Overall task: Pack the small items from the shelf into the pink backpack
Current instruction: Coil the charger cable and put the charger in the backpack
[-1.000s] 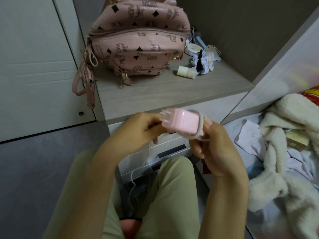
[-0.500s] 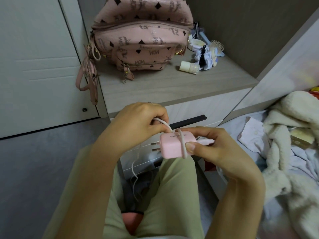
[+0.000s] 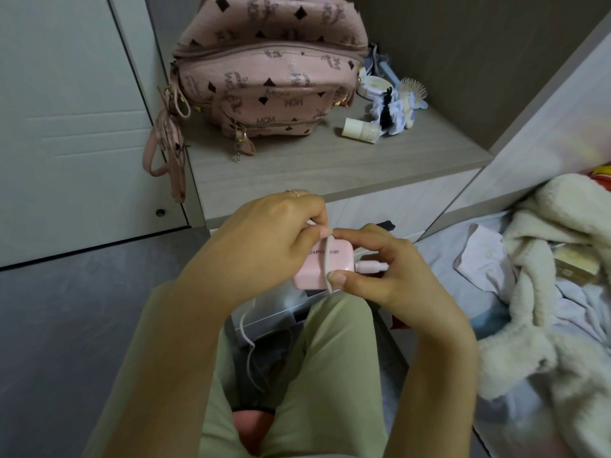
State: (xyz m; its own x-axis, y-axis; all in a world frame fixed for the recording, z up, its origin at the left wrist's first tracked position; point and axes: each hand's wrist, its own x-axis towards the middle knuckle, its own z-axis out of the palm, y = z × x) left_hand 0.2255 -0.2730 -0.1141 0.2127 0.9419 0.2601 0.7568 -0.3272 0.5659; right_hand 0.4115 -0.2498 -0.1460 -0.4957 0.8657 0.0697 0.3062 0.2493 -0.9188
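My right grip [image 3: 390, 279] holds the pink charger [image 3: 317, 269] in front of my knees, forefinger on its top edge and thumb on its lower edge. The thumb also presses the white cable [image 3: 327, 259] flat where it crosses the face, so the turn cannot slip. My left grip [image 3: 264, 239] pinches the same cable between thumb and forefinger just above the charger, keeping it taut. The cable's plug [image 3: 370, 267] sits in the charger's right end, and the loose tail [image 3: 246, 332] hangs between my legs. By my reckoning I am coiling the cable round the block so that it goes in as one tidy lump instead of a tangle.

The pink backpack [image 3: 267, 71] stands upright at the back of the shelf [image 3: 330, 166], well apart from my hands; its zips look closed from here, so I expect to need one opened first. Just to the right of it lie the other small items: a little white bottle [image 3: 360, 129] on its side, a scrunchie [image 3: 390, 114] touching it, a hairbrush [image 3: 413, 89] and a round tin [image 3: 375, 84] behind.
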